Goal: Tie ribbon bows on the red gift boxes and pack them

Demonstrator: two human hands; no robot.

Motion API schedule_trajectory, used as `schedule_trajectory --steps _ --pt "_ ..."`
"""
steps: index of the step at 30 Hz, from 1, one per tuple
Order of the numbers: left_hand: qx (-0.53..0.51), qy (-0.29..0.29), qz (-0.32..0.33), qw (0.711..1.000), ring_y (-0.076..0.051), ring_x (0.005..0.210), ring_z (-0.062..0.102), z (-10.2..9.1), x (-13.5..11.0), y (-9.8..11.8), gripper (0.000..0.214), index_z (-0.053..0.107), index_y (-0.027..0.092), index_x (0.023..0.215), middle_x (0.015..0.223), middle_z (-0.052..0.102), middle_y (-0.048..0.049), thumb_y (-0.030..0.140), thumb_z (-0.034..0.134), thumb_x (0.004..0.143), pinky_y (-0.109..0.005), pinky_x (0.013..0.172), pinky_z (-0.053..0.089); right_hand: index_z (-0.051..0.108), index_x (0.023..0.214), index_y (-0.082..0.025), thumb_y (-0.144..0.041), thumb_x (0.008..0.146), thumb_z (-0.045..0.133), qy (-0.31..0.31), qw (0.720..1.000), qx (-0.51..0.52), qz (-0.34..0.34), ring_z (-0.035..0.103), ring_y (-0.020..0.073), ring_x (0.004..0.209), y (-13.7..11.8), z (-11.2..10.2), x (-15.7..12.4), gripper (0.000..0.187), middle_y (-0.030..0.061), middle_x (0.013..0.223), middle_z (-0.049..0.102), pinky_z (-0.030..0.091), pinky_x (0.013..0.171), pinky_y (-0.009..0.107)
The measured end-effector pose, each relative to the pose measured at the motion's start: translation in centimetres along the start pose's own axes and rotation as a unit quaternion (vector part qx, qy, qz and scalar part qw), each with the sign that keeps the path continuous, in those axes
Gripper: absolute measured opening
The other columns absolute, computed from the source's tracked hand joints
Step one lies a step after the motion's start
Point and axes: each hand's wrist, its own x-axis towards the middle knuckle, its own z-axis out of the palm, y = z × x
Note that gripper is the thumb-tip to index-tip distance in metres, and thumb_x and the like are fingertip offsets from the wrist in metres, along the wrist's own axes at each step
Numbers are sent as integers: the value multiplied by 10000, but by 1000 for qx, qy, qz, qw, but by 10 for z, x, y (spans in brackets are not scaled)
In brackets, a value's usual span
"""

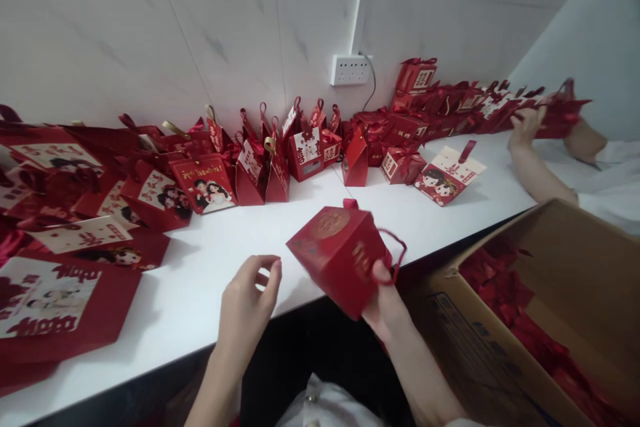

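Note:
My right hand [383, 297] grips a small red gift box [340, 257] with a gold round emblem and a thin red cord handle, tilted above the front edge of the white counter [220, 260]. My left hand [247, 303] hovers just left of the box, fingers loosely curled and apart, holding nothing. Several red paper gift bags and boxes [260, 163] with ribbons stand in a row along the tiled wall.
An open cardboard carton [505, 320] full of red items sits at the lower right. Another person's hands [525, 123] handle red bags at the far right. Flat red bags [60, 300] lie piled on the left. A wall socket [350, 70] is above the counter.

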Motion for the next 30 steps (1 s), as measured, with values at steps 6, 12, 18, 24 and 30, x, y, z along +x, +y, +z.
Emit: schedule_trajectory --steps 6,12,18,24,30 --pt "-52 50 19 997 -167 739 616 -3 3 4 296 622 184 929 913 633 -62 428 464 874 -217 464 458 265 1411 -294 -340 644 797 161 791 -469 -359 380 306 1287 -8 -27 -4 935 123 1371 351 398 1019 529" --pt "-152 -55 102 982 -148 758 611 13 14 44 320 597 186 1056 1052 617 -79 426 466 889 -234 540 495 249 1432 -269 -378 649 794 126 705 -566 -408 401 315 1273 -26 -37 -12 960 135 1324 404 409 1022 506" --pt "-109 -17 260 959 -108 629 535 38 20 77 91 591 174 782 673 588 8 186 555 864 -228 598 443 244 1430 -279 -358 663 784 126 712 -569 -393 429 317 1256 -30 -44 -24 941 136 1339 389 440 997 500" --pt "-37 60 561 825 -154 674 497 59 -5 90 188 627 110 958 696 608 -41 45 613 782 -292 620 413 238 1434 -290 -206 771 655 159 734 -539 -382 403 288 1281 -29 -59 -33 788 126 1358 365 419 1018 503" --pt "-43 60 559 826 -143 647 505 63 -2 100 169 621 120 937 680 608 -33 52 617 782 -283 598 420 241 1433 -293 -238 741 700 174 737 -529 -383 408 303 1276 -34 -65 -34 832 128 1358 367 429 1009 504"
